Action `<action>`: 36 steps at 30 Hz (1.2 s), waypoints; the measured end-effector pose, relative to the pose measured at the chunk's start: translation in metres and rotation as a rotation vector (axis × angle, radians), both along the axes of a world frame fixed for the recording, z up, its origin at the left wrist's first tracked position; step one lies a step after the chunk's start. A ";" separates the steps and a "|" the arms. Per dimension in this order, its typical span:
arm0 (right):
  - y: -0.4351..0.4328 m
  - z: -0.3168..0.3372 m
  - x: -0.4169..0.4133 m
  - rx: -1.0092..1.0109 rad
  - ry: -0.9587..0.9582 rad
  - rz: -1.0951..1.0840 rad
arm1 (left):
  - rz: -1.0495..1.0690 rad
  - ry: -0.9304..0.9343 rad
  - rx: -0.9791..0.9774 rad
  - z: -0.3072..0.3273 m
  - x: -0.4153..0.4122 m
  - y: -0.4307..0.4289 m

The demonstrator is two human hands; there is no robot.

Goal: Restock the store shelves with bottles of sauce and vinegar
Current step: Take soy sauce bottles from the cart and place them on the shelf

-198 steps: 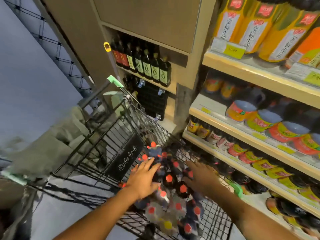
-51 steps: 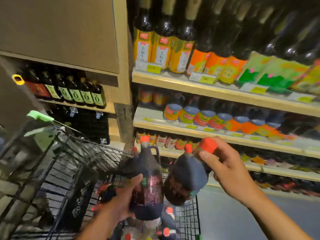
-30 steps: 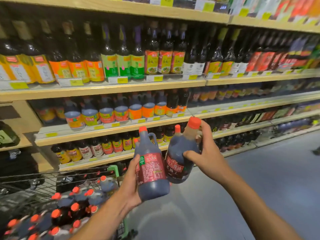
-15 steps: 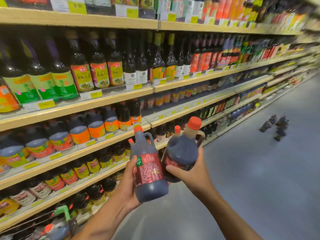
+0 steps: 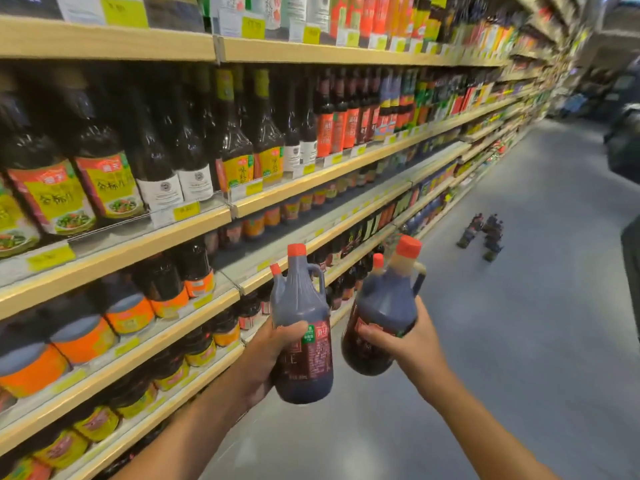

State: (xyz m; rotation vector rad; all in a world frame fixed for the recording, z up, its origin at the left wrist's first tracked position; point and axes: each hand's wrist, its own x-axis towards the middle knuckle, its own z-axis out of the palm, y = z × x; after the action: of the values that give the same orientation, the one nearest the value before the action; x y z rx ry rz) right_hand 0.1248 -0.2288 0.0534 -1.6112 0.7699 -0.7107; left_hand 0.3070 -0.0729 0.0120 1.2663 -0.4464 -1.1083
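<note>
dark jugs (image 5: pixel 300 327) with orange-red caps (image 5: pixel 296 250), grey floor (image 5: pixel 519 341)

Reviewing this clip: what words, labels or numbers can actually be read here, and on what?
"金标": yellow labels on the tall dark bottles at left; the rest is blurred.
Red labels on the jugs in the left hand and right hand: blurred, unreadable.
Yellow price tags: too small and blurred.

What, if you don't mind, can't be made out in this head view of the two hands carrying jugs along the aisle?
- Left hand: a second jug's red cap shows behind the front jug, which hides its body.
- Right hand: likewise a second cap behind its jug.
- Bottles on the floor: too small to count.
- Far shelves: blurred, labels unreadable.
</note>
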 end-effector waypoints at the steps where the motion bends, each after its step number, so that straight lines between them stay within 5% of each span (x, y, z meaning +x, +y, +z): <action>1: -0.011 0.000 -0.001 -0.001 0.015 -0.006 | 0.010 -0.019 0.003 -0.003 0.005 -0.012; 10: -0.121 -0.024 0.011 0.103 0.060 0.003 | 0.174 -0.127 0.021 -0.027 0.036 -0.111; 18: -0.227 -0.058 0.058 0.159 0.137 0.273 | 0.312 -0.227 0.131 -0.037 0.057 -0.171; 28: -0.253 -0.106 0.200 0.248 0.312 0.684 | 0.593 -0.261 0.393 -0.073 0.101 -0.134; 36: -0.239 -0.118 0.252 0.280 0.379 0.732 | 0.616 -0.255 0.451 -0.084 0.125 -0.108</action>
State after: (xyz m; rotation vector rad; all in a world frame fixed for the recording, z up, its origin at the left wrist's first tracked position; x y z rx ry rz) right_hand 0.3772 -0.4675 -0.0641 -1.6233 0.4531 0.2238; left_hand 0.4323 -0.1805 -0.0725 1.7960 0.0301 -0.5314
